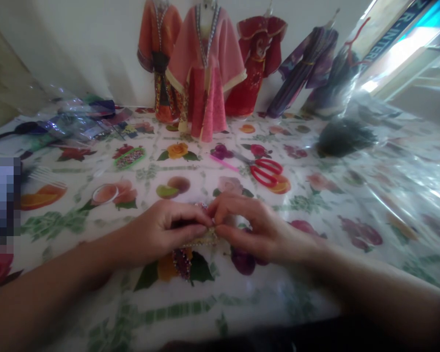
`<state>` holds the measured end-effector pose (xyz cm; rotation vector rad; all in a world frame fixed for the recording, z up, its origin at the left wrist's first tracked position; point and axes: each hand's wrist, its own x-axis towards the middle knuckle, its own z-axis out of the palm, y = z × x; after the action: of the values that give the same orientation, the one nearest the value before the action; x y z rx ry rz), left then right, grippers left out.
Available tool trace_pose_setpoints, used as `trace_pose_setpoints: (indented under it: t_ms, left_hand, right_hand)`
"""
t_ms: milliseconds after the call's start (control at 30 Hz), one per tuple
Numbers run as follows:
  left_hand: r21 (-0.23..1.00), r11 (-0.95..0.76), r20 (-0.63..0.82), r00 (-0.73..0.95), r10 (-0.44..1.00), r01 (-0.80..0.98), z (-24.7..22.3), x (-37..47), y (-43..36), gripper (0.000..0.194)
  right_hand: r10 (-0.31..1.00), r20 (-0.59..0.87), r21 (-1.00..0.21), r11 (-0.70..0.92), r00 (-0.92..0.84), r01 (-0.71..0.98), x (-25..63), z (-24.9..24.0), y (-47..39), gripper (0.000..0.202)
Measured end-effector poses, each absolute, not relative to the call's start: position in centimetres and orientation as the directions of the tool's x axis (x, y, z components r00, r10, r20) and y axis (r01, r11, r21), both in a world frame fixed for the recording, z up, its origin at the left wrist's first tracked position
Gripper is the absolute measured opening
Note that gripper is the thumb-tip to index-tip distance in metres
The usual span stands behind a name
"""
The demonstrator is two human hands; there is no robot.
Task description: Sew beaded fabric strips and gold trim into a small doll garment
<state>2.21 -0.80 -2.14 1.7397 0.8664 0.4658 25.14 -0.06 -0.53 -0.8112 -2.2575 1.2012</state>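
Observation:
Both hands meet at the middle of the patterned tablecloth (179, 308). My left hand (168, 230) pinches a small beaded piece (201, 239) between thumb and fingers. From the right, my right hand (249, 227) closes on the same piece, its fingertips touching those of my left hand. Part of the piece is hidden by the fingers. A strand of dark red and pale beads (182, 263) hangs below it onto the cloth. Beyond the hands, red-handled scissors (266, 172) lie beside a pink stick (223, 163). A green tray of small beads (130, 158) rests farther left.
Several small robed figures stand along the wall, including a pink one (206, 73) and a red one (254, 68). Clear plastic wrap (407, 161) covers the right side, near a dark bundle (344, 137). More plastic packets (80, 120), a dark spoon (22, 128) and a white fork (47, 177) lie left.

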Motion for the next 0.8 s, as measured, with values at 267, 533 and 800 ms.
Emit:
trace_pose_setpoints:
  t_ms: [267, 533, 800]
  left_hand:
    - [0.939, -0.147, -0.093, 0.642, 0.761, 0.310, -2.09, 2.30, -0.91, 0.018]
    - [0.935, -0.148, -0.099, 0.637, 0.764, 0.323, -1.92, 2.31, -0.89, 0.017]
    - [0.940, -0.135, -0.103, 0.638, 0.763, 0.314, -2.00, 2.29, -0.95, 0.016]
  right_hand:
    - [0.679, 0.118, -0.839, 0.459, -0.725, 0.293, 25.11, -0.50, 0.10, 0.008]
    - [0.676, 0.115, -0.841, 0.456, -0.728, 0.290, 25.15, -0.33, 0.07, 0.007]
    - [0.676, 0.082, -0.851, 0.430, -0.732, 0.302, 25.10, -0.28, 0.09, 0.008]
